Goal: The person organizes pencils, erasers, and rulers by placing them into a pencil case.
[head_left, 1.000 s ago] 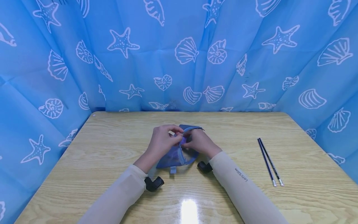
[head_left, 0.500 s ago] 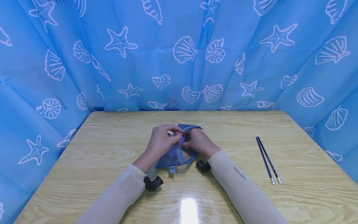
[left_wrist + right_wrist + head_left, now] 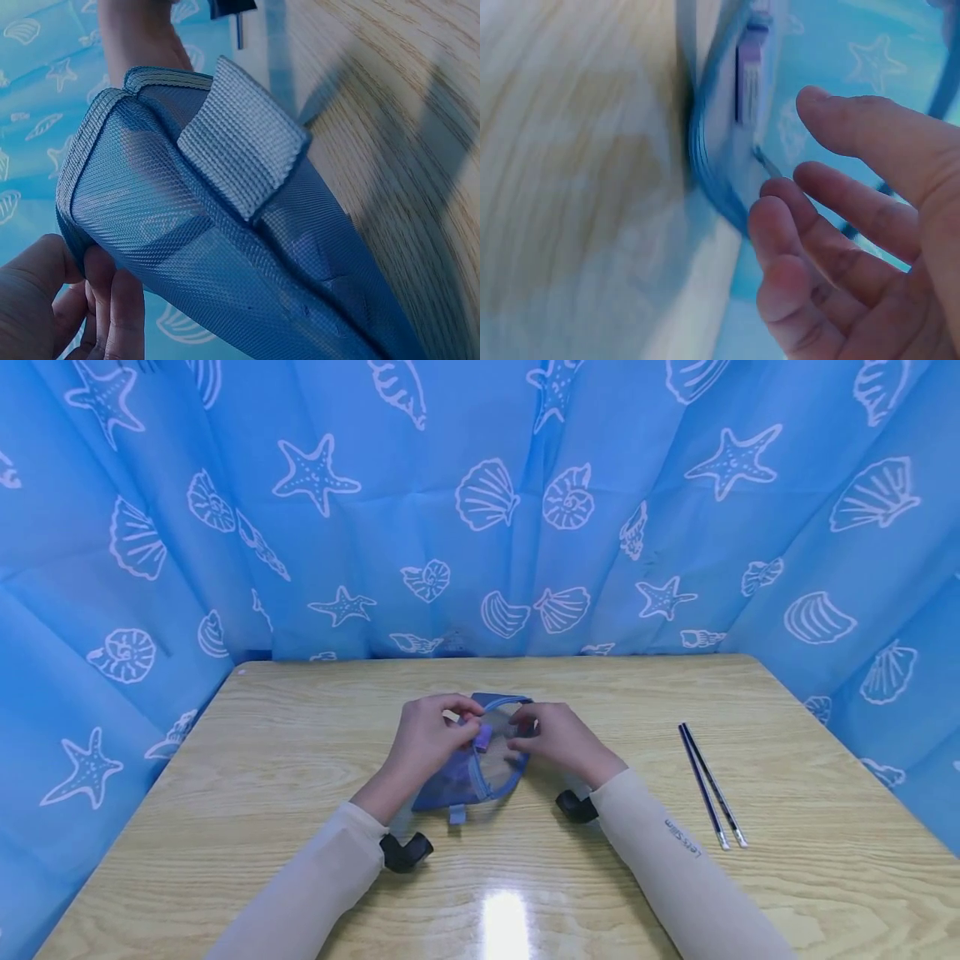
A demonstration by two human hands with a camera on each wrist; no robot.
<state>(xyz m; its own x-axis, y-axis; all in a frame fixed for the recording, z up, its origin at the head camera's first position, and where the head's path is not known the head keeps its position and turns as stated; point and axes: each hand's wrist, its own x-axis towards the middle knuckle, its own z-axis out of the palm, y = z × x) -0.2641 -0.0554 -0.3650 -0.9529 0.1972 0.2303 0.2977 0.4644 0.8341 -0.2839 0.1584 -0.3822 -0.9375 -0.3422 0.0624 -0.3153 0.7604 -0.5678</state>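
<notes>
A blue mesh zipper pouch (image 3: pixel 450 785) rests on the table with its mouth spread toward the right. My left hand (image 3: pixel 435 731) pinches the zippered rim between thumb and fingers; the left wrist view shows this grip beside the pouch's pale fabric tab (image 3: pixel 244 139). A small purple block with a white label, like an eraser (image 3: pixel 748 86), lies inside the opening, and its purple side also shows in the head view. At the mouth's right side hovers my right hand (image 3: pixel 558 739), thumb and fingers apart, with nothing between them.
Two dark pencils (image 3: pixel 708 785) with pale ends lie side by side on the wooden table (image 3: pixel 300 718), right of my arm. A blue shell-patterned curtain (image 3: pixel 420 527) hangs along the table's back and sides.
My right hand has drawn back to the right out of the pouch's mouth, and its fingers have parted. The purple block now shows inside. My left hand keeps its pinch on the rim.
</notes>
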